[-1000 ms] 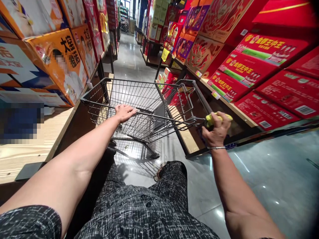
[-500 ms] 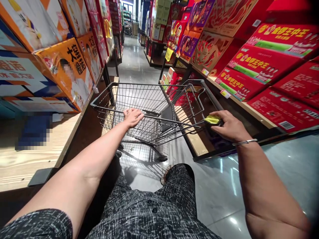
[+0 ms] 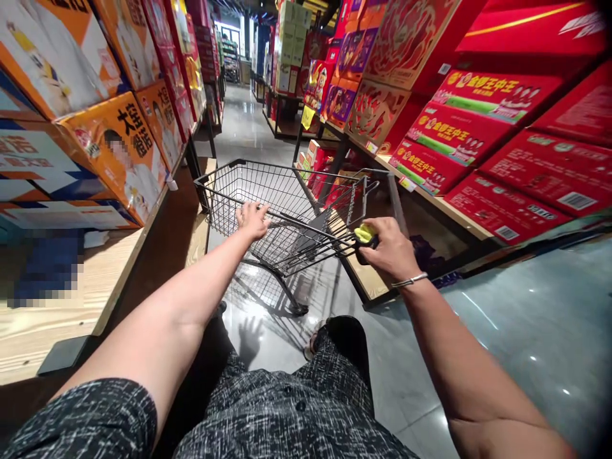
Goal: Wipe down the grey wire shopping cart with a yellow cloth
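Observation:
A black wire shopping cart point(image 3: 268, 167) stands at an angle in front of me, its basket showing only wire mesh and a dark flap. My right hand point(image 3: 389, 245) is wrapped round the cart's handle at the near right corner, beside a yellow-green piece point(image 3: 365, 233) on the handle. A thin bracelet point(image 3: 410, 280) circles that wrist. At the cart's near side rim, my left hand point(image 3: 253, 220) has its fingers spread over the bar. Whether its palm presses on the rim I cannot tell.
Orange cartons point(image 3: 119, 153) are stacked on a wooden shelf point(image 3: 90, 306) at left. Red cartons point(image 3: 459, 140) fill the right shelf, whose black-framed base point(image 3: 377, 290) comes close to the cart. A shiny tiled aisle floor point(image 3: 239, 108) runs on between shelves.
The cart has swung round, its handle end coming left and nearer to me. My right hand has moved left with it. My left hand's fingers have spread wider on the rim.

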Demonstrator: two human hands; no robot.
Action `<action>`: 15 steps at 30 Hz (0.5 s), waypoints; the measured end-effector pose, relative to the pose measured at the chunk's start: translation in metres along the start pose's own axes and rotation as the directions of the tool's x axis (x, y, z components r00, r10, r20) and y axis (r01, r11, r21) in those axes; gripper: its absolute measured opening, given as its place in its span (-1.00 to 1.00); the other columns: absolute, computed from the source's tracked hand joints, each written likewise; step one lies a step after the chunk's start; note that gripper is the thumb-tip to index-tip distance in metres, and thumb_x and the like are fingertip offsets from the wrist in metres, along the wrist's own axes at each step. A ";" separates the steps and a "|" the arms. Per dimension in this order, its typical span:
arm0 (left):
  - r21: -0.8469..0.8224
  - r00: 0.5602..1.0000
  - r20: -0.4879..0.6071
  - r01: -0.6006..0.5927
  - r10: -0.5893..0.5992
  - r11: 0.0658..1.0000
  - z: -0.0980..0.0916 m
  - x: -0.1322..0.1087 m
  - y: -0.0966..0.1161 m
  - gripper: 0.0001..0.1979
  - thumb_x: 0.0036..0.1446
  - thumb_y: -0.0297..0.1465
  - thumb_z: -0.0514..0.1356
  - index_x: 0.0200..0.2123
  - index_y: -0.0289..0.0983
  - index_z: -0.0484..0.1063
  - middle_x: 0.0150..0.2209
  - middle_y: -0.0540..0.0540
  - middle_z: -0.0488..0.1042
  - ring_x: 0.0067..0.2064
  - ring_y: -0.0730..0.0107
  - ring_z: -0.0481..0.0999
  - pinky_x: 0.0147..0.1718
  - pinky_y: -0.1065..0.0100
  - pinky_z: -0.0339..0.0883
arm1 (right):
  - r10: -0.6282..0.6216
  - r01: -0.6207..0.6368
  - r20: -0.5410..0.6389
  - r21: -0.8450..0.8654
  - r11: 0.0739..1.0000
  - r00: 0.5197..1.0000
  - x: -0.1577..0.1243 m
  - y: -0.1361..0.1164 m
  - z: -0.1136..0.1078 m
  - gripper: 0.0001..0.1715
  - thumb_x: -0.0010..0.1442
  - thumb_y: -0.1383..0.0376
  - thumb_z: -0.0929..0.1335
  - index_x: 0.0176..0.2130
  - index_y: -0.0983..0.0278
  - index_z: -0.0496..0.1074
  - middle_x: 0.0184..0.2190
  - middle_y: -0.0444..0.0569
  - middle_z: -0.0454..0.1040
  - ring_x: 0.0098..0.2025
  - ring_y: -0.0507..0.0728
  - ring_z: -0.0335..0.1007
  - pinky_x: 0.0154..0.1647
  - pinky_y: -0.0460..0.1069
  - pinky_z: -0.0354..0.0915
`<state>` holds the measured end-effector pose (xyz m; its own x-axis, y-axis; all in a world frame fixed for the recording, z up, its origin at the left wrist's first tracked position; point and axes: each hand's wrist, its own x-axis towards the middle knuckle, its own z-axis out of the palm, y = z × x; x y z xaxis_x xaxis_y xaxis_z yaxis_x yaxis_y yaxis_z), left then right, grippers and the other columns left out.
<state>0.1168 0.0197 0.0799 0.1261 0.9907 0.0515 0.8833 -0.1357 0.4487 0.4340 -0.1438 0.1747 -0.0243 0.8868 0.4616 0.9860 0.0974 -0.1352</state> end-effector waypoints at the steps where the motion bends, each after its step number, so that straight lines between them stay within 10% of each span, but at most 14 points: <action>1: -0.019 0.998 0.018 -0.056 0.056 0.998 0.002 -0.007 0.010 -0.39 0.34 -0.19 0.09 0.42 -0.07 0.19 0.48 -0.12 0.03 0.52 -0.07 -0.19 0.43 -0.19 -0.31 | -0.009 0.009 0.021 0.026 1.000 1.000 -0.001 -0.011 -0.001 -0.43 -0.02 0.30 0.39 0.04 0.18 0.45 0.02 0.07 0.43 0.00 0.28 0.44 -0.06 0.11 0.44; 10: -0.435 0.823 0.096 -0.471 0.560 0.767 0.014 -0.038 0.049 -0.36 0.41 -0.11 -0.18 0.38 -0.29 0.23 0.40 -0.19 0.25 0.46 0.13 0.09 0.45 0.04 -0.15 | -0.132 0.105 -0.011 0.667 0.737 0.991 0.004 -0.050 -0.013 -0.23 -0.06 0.40 0.38 0.16 0.12 0.32 0.08 -0.04 0.46 0.08 0.18 0.47 0.19 0.13 0.39; 15: -0.610 0.864 0.014 -0.391 0.503 0.689 0.015 -0.026 0.027 -0.32 0.37 0.04 -0.20 0.05 -0.29 0.50 0.15 -0.24 0.48 0.32 0.08 0.34 0.40 0.12 0.04 | -0.132 0.182 -0.125 0.670 0.719 0.983 0.008 -0.043 -0.009 -0.27 -0.11 0.42 0.39 0.09 0.12 0.39 0.08 -0.03 0.45 0.14 0.21 0.42 0.25 0.17 0.32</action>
<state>0.1443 -0.0095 0.0775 0.5593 0.7878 0.2579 0.2843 -0.4745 0.8331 0.3930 -0.1450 0.1924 -0.1336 0.8024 0.5817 0.5943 0.5346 -0.6009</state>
